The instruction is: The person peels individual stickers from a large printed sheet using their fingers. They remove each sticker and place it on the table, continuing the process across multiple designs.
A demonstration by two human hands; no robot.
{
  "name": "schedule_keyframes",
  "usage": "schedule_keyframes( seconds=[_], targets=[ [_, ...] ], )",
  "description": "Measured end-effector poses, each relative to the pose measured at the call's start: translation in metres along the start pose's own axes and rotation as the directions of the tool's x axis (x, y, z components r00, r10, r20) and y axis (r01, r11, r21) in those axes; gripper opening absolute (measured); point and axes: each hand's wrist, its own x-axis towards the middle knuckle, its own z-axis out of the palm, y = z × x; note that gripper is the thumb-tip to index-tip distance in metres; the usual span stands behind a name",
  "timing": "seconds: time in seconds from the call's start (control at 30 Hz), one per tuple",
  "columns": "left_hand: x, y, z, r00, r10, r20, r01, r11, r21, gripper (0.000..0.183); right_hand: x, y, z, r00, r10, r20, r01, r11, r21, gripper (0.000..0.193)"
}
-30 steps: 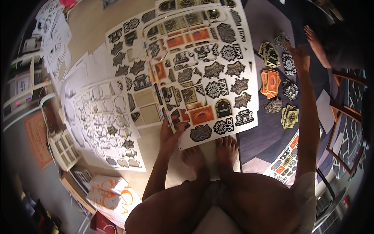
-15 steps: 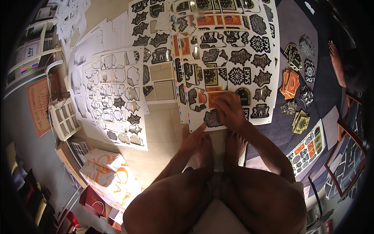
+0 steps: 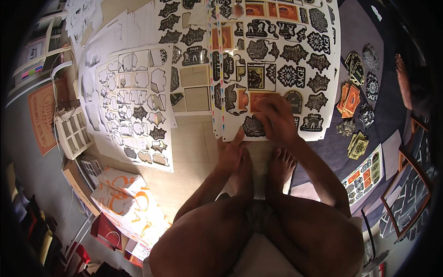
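Head view: my left hand [image 3: 230, 154] is probably steadying the white sticker sheet's [image 3: 279, 69] near edge; my right hand [image 3: 280, 123] is half-covering an orange rectangular sticker [image 3: 253, 102]; pinching, I cannot tell.

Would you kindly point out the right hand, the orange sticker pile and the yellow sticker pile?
Right hand [image 3: 279, 121]: head view, middle of the hand.
Orange sticker pile [image 3: 351, 99]: head view, middle of the pile.
Yellow sticker pile [image 3: 358, 146]: head view, middle of the pile.
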Motion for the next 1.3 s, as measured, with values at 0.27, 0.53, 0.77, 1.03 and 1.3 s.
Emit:
schedule_keyframes(
  seconds=[0.27, 0.53, 0.77, 1.03, 1.3],
  targets=[
    [0.003, -0.007, -0.008, 0.99, 0.095, 0.1, -0.121, 0.947, 0.297, 0.042, -0.014, 0.001, 0.003, 0.994, -0.07, 0.08, 0.077, 0.993, -0.084, 0.038],
    [0.01, 0.004, 0.003, 0.977, -0.207, 0.047, 0.208, 0.896, -0.391, 0.044, -0.017, 0.002, 0.008, 0.995, -0.081, 0.063, 0.088, 0.987, -0.133, 0.038],
    [0.031, 0.043, -0.025, 0.922, -0.213, 0.324, 0.341, 0.844, -0.415, 0.048, -0.015, 0.003, -0.008, 0.985, -0.056, 0.165, 0.066, 0.996, -0.053, 0.047],
    [0.047, 0.051, -0.009, 0.986, -0.128, 0.103, 0.11, 0.98, 0.167, 0.027, -0.015, -0.002, 0.0, 0.983, -0.053, 0.177, 0.083, 0.982, -0.167, 0.049],
    [0.052, 0.041, -0.014, 0.977, -0.124, 0.171, 0.11, 0.99, 0.086, 0.027, -0.016, 0.003, 0.001, 0.983, -0.07, 0.168, 0.096, 0.984, -0.151, 0.048]
  ],
)
